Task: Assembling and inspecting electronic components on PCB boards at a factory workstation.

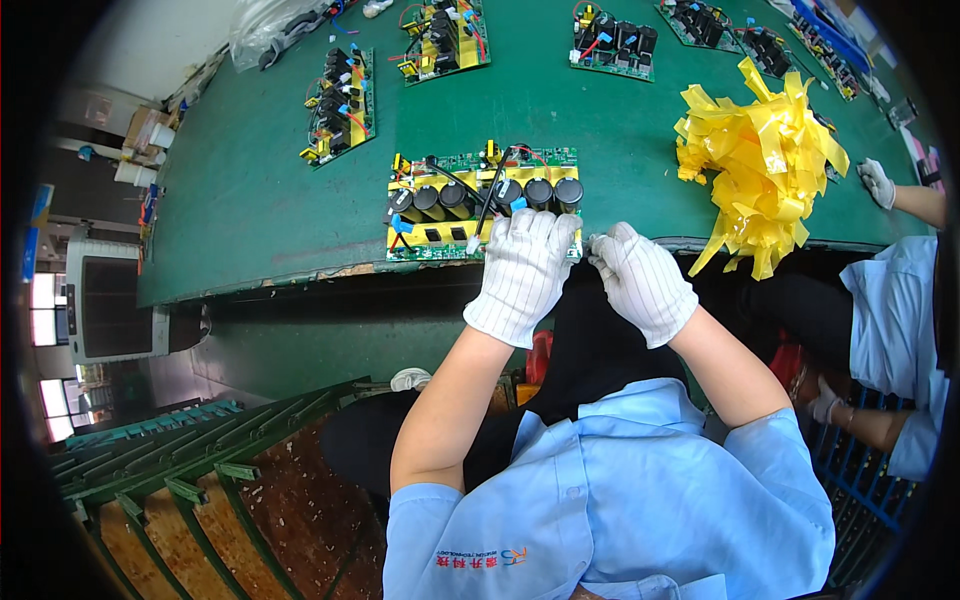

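A green circuit board point(430, 236) lies at the table's front edge, with a row of black cylindrical capacitors point(453, 199), yellow tape strips and black cables point(486, 205). My left hand point(523, 268), in a white striped glove, is closed over the board's front right part, fingers curled by the capacitors. Just off the board's right corner, my right hand point(640, 280), gloved alike, has its fingers pinched together. Whatever sits between those fingertips is hidden or too small to make out.
A heap of yellow tape strips point(765, 165) hangs over the table edge on the right. Several more boards point(345, 108) stand farther back on the green table point(240, 200). At right sits a co-worker in blue, a gloved hand point(878, 184) on the table. Green metal racks point(200, 470) stand lower left.
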Available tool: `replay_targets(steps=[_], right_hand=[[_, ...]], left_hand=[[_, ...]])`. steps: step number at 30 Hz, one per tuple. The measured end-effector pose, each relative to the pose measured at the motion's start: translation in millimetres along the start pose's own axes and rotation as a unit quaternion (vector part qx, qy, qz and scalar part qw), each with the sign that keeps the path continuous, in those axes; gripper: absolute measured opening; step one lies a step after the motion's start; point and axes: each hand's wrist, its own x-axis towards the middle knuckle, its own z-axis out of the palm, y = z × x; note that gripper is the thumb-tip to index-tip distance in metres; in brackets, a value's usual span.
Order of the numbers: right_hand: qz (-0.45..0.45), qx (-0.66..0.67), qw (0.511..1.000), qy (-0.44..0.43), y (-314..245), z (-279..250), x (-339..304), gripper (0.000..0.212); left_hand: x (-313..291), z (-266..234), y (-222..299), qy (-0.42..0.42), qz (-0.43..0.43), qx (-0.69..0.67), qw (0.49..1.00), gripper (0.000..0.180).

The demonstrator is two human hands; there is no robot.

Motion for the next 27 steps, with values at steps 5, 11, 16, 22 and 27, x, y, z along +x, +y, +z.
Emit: replay_targets(steps=[5,11,16,22,27], right_hand=[[0.016,-0.060,0.998,0.006,-12,-3,5,0.017],[-0.016,-0.123,0.987,-0.098,-9,-18,26,0.025],[-0.089,-0.127,0.977,-0.147,2,-24,38,0.024],[-0.088,-0.043,0.975,-0.200,18,-27,48,0.021],[-0.096,0.013,0.978,-0.182,22,-24,53,0.021]], left_hand=[[0,0,1,0.004,-0.002,-0.006,1.000,0.053],[-3,0,1,0.016,0.005,-0.014,1.000,0.044],[-4,3,0,0.003,-0.007,-0.026,1.000,0.059],[-3,0,0,0.007,-0.001,-0.016,1.000,0.054],[-4,0,0,0.038,0.012,-0.005,0.999,0.050]])
